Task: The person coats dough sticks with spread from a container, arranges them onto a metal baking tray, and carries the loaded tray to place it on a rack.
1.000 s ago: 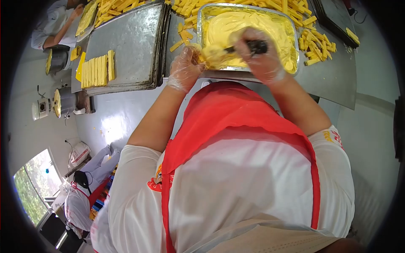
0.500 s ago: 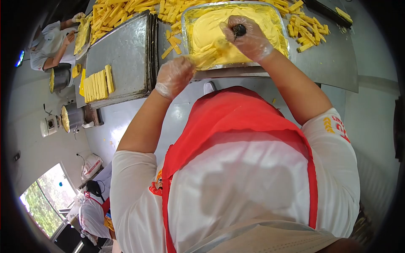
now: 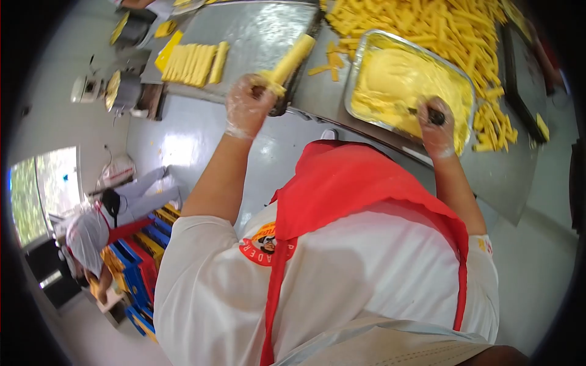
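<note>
My left hand [image 3: 249,105], in a clear plastic glove, is closed around the lower end of a yellow cream-coated stick [image 3: 294,58]. It holds the stick tilted up over the near edge of a stack of dark baking sheets [image 3: 250,27]. My right hand [image 3: 441,131], also gloved, grips a black-handled tool [image 3: 436,116] over the near right part of a foil-like metal tray [image 3: 353,91]. The tool's working end is hard to make out. Thick pale yellow cream [image 3: 397,73] fills the tray. Coated sticks lie in a row [image 3: 192,64] on the top sheet's left end.
Loose yellow sticks [image 3: 421,21] are heaped behind and right of the tray. A dark metal bar or pan edge [image 3: 519,85] lies at the right. Metal pots [image 3: 122,91] stand at the left. Another person [image 3: 88,238] bends beside stacked coloured crates [image 3: 137,262].
My left hand has moved from the cream tray to the baking sheets, carrying the coated stick. My right hand has shifted toward the tray's near right side. The view has turned.
</note>
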A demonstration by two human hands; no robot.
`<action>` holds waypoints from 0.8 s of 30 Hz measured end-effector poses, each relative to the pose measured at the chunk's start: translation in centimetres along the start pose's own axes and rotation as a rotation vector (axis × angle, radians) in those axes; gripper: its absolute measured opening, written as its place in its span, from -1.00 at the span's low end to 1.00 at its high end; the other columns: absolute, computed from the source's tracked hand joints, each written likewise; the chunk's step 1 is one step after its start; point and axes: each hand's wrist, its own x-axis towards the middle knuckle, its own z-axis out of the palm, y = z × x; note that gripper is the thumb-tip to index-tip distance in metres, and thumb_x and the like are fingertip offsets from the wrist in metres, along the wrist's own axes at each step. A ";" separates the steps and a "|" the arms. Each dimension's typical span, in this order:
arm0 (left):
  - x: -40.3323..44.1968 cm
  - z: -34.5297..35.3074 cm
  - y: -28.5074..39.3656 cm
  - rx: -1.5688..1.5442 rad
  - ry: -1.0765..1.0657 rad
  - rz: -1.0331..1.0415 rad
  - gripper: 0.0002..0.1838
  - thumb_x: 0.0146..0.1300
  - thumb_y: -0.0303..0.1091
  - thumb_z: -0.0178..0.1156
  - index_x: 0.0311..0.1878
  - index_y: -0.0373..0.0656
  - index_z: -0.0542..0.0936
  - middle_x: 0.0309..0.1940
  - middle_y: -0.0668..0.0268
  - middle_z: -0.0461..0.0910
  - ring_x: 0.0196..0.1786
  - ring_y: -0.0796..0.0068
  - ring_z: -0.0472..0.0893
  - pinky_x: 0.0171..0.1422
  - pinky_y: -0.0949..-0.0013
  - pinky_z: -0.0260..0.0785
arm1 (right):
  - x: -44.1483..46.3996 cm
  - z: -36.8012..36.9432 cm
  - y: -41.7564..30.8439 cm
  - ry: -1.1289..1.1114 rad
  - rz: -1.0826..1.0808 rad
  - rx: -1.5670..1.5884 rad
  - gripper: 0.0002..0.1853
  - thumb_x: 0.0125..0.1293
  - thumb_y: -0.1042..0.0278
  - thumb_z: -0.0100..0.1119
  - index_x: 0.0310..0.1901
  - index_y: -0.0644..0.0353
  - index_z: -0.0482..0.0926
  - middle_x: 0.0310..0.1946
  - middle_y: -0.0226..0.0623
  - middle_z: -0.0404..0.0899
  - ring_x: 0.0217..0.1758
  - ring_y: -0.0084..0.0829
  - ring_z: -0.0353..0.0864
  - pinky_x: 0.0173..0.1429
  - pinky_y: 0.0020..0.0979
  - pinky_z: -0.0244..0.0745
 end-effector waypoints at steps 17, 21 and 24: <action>3.9 -13.0 -9.9 1.022 0.482 -0.076 -0.74 0.14 -0.26 0.31 -0.12 -0.13 0.72 -0.15 0.08 0.70 0.00 0.05 0.63 0.16 0.09 0.47 | 1.1 1.9 -1.0 -0.097 0.178 0.020 -0.81 0.25 0.62 0.24 -0.43 0.28 0.41 -0.53 -0.23 0.31 -0.47 -0.34 0.30 -0.30 -0.36 0.35; 3.7 -14.1 -11.1 1.082 0.391 0.121 -0.73 0.09 -0.26 0.32 -0.14 -0.12 0.70 -0.05 0.10 0.64 0.11 0.06 0.56 0.27 0.10 0.40 | 1.4 1.7 -1.4 -0.099 0.098 -0.009 -0.81 0.24 0.66 0.22 -0.44 0.27 0.40 -0.51 -0.23 0.32 -0.44 -0.32 0.35 -0.29 -0.33 0.34; 3.3 -14.6 -10.2 1.240 0.479 0.332 -0.66 0.13 -0.28 0.28 -0.02 -0.19 0.62 -0.03 0.09 0.59 0.12 0.00 0.49 0.35 -0.02 0.29 | 1.3 1.4 -1.5 -0.110 0.151 0.132 -0.79 0.25 0.64 0.23 -0.44 0.25 0.39 -0.51 -0.26 0.30 -0.44 -0.35 0.34 -0.29 -0.33 0.33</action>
